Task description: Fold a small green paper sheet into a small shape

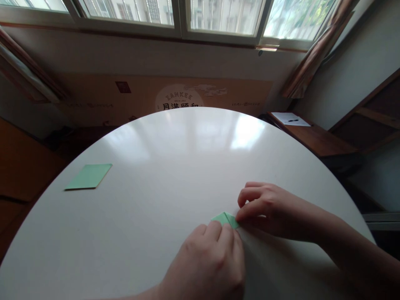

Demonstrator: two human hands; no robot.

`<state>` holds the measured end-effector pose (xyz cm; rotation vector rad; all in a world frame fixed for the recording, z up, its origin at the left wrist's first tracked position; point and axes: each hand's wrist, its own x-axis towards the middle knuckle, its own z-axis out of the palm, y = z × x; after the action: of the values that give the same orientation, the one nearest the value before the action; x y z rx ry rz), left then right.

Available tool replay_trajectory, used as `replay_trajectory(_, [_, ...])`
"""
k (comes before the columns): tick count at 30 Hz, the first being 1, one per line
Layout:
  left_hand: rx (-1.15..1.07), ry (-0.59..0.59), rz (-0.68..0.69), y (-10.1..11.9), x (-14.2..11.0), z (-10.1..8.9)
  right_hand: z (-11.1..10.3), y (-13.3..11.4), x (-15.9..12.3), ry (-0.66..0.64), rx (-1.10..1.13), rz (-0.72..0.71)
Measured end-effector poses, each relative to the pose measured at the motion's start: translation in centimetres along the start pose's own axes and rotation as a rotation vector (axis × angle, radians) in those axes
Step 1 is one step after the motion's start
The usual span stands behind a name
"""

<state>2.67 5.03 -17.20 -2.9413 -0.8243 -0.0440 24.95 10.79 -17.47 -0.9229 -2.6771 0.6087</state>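
A small folded piece of green paper (225,218) lies on the white round table near its front, with a crease running down from its peak. My left hand (212,254) has its fingers closed over the near side of the paper and hides much of it. At the paper's right corner is my right hand (262,204), its thumb and index finger curled together in a pinch. Whether the right fingertips grip the paper's edge or only touch it, I cannot tell.
A stack of green square paper (89,176) lies at the left of the white table (162,183). Beyond the right edge, a brown side table (325,135) carries a white sheet (289,118) with a pen on it. A large printed cardboard panel (140,98) stands under the windows.
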Motion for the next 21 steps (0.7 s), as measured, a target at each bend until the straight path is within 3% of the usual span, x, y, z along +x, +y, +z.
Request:
replay_trajectory(3, [-0.017,-0.037,-0.042,-0.8,0.5,-0.6,0.1,-0.2,0.0,0.010,-0.022,0.014])
replay_trajectory(7, [-0.016,-0.083,0.000,-1.1,1.1,0.0,0.2,-0.4,0.1,0.008,-0.002,0.041])
replay_trajectory(14, [0.068,-0.069,0.008,-0.6,0.8,0.4,0.2,-0.2,0.0,0.001,0.029,0.065])
replay_trajectory(21, [0.132,-0.049,-0.081,0.2,0.2,0.6,0.1,-0.3,0.0,-0.007,0.065,0.080])
